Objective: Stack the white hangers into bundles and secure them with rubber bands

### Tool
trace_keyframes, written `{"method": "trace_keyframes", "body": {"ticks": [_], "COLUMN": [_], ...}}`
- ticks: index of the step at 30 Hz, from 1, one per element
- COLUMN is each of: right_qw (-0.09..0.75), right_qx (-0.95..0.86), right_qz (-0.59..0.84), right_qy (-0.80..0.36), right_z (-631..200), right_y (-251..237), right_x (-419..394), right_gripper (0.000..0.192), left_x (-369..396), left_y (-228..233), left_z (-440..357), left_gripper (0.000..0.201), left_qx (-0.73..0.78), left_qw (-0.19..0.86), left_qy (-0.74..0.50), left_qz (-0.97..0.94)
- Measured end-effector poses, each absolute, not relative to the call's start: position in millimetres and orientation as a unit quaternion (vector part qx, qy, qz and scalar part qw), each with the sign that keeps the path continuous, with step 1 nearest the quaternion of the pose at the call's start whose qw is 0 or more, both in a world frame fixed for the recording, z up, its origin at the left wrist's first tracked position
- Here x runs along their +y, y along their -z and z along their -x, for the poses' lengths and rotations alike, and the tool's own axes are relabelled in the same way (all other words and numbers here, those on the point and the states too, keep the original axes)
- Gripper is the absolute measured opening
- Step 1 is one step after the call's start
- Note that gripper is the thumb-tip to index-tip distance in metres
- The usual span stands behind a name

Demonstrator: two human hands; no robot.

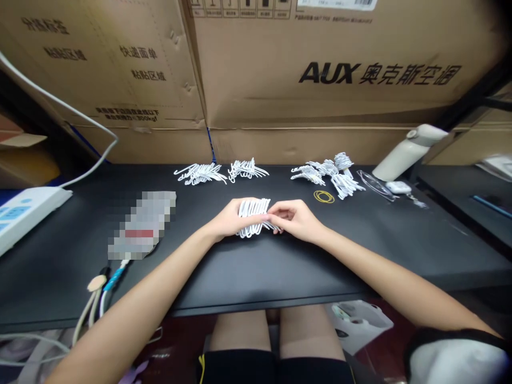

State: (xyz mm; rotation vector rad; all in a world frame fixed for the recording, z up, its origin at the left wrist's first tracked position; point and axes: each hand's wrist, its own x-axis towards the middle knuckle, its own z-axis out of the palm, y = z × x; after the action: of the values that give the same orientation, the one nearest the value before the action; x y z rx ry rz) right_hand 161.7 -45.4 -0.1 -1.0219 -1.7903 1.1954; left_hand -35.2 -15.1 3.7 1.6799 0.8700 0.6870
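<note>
A bundle of white wire hooks (253,209) lies close together in my left hand (230,220), whose thumb presses across the front of it. My right hand (296,220) meets the bundle at its right end, with thumb and fingertips pinched on the hook ends there. Some of its fingers curl out of sight behind the thumb. Beyond my hands, two loose piles of similar white hooks, the left pile (202,173) and the middle pile (246,169), rest on the black table (240,272). Several more bundles (332,173) are heaped farther right, and yellow rubber bands (324,197) lie near them.
Large cardboard boxes (256,96) stand along the back edge. A pale bottle (408,153) leans at the right, beside glasses (376,184) and a small white case (399,188). Leftward are a blurred-out device (140,226) with cables and a power strip (28,213).
</note>
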Motion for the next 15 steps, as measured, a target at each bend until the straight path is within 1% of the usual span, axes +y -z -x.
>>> {"method": "trace_keyframes", "body": {"ticks": [3, 5, 11, 15], "right_qw": [0.292, 0.263, 0.252, 0.253], "right_qx": [-0.695, -0.701, -0.717, -0.700], "right_qz": [0.388, 0.372, 0.360, 0.353], "right_qy": [-0.530, -0.549, -0.542, -0.567], "right_z": [-167.5, -170.5, -172.0, -169.6], "right_y": [-4.3, -6.1, -7.2, -5.3], "right_x": [-42.0, -41.6, -42.9, -41.9], "right_gripper": [0.032, 0.032, 0.033, 0.036], "left_x": [-15.8, -16.2, -18.2, -21.5], "left_y": [-4.6, -5.2, -8.0, -11.2], "left_z": [34.4, 34.4, 35.1, 34.9], "left_gripper": [0.041, 0.044, 0.048, 0.045], "left_qx": [0.351, 0.337, 0.317, 0.319], "left_qw": [0.549, 0.548, 0.524, 0.504], "left_qy": [-0.266, -0.252, -0.246, -0.238], "left_qz": [-0.710, -0.723, -0.751, -0.766]}}
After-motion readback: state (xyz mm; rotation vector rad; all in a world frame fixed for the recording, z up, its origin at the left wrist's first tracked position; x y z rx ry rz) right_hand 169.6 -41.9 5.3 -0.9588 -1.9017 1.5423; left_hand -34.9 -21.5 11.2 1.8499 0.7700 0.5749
